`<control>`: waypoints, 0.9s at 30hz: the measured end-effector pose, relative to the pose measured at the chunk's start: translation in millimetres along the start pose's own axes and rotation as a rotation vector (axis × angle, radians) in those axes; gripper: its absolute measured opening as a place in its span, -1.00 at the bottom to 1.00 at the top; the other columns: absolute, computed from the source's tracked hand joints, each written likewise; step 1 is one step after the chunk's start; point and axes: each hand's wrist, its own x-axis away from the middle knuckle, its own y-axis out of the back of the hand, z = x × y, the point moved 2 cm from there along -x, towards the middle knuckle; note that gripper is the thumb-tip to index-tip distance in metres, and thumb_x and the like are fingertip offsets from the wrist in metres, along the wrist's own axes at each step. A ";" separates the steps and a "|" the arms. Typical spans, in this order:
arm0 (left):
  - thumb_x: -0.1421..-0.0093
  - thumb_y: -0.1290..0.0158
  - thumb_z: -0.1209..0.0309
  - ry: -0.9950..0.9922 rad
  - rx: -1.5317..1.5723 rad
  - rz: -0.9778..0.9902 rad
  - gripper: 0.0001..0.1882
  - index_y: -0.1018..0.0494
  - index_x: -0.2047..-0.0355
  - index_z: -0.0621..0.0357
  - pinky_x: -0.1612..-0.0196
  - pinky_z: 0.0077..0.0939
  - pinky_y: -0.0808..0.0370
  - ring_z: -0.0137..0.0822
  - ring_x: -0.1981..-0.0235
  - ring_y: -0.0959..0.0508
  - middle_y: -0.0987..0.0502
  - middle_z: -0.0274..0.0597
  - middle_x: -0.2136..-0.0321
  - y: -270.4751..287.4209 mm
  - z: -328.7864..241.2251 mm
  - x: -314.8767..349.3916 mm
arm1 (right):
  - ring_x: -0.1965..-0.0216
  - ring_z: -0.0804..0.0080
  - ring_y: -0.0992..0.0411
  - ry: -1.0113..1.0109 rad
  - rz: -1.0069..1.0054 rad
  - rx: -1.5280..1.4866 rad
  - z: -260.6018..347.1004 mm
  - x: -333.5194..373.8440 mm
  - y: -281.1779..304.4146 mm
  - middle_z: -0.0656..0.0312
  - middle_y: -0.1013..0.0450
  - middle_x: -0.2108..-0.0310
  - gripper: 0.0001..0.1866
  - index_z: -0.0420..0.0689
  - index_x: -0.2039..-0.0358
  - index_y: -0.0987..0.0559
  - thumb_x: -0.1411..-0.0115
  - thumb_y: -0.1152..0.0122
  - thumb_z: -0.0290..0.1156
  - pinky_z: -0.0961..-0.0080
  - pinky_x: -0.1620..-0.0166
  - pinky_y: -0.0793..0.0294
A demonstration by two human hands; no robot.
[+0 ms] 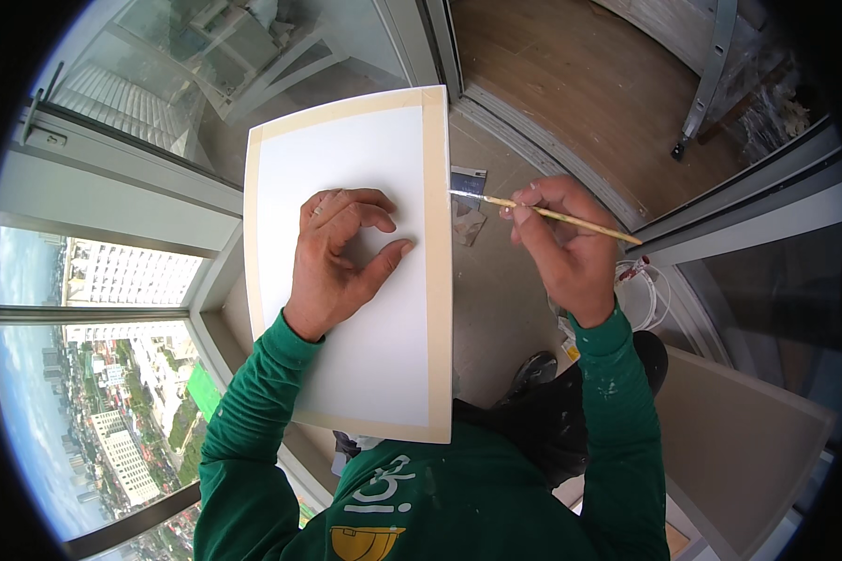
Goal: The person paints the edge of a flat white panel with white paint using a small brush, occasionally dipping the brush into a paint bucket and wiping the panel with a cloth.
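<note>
A white board (365, 346) edged with beige masking tape (437, 280) stands in front of me, its lower end close to my body. Over its middle is my left hand (346, 248), fingers curled and thumb apart, holding nothing; whether it touches the surface I cannot tell. To the right of the board, my right hand (566, 243) pinches a thin paintbrush (580, 222) with a yellowish wooden handle. The brush's bristle end points left, close to the board's right edge.
Tall windows (103, 365) on the left look over a city. Sliding door tracks (552, 150) run at upper right, with a ladder leg (706, 84) beyond. Behind my right hand lies a coiled white cable (647, 297). A beige panel (739, 430) sits at lower right.
</note>
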 end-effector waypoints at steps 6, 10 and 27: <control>0.01 -0.49 0.46 0.004 0.000 0.000 -0.71 -0.57 0.34 0.05 -0.30 -0.16 -0.26 -0.20 0.01 -0.61 -0.68 -0.27 0.15 0.2 0.3 0.5 | 0.31 0.63 -0.56 0.014 0.026 0.035 -1.7 -1.9 -1.0 0.21 -0.63 0.29 -0.91 -0.27 0.20 -0.60 -0.30 -0.32 -0.63 0.67 0.29 -0.51; 0.01 -0.48 0.46 0.004 -0.003 0.000 -0.71 -0.57 0.34 0.06 -0.31 -0.17 -0.26 -0.20 0.02 -0.61 -0.68 -0.27 0.15 0.1 0.3 0.2 | 0.28 0.63 -0.56 -0.006 0.019 -0.014 -0.8 1.0 -1.3 0.19 -0.62 0.27 -0.91 -0.28 0.19 -0.60 -0.30 -0.31 -0.64 0.67 0.29 -0.49; -0.02 -0.48 0.47 0.013 0.000 0.021 -0.72 -0.56 0.34 0.08 -0.31 -0.16 -0.27 -0.18 -0.02 -0.59 -0.68 -0.23 0.12 0.2 -1.8 -0.8 | 0.45 0.66 -0.49 0.038 0.085 0.125 5.4 -1.1 2.7 0.23 -0.63 0.37 -0.94 -0.23 0.29 -0.58 -0.24 -0.29 -0.62 0.65 0.39 -0.44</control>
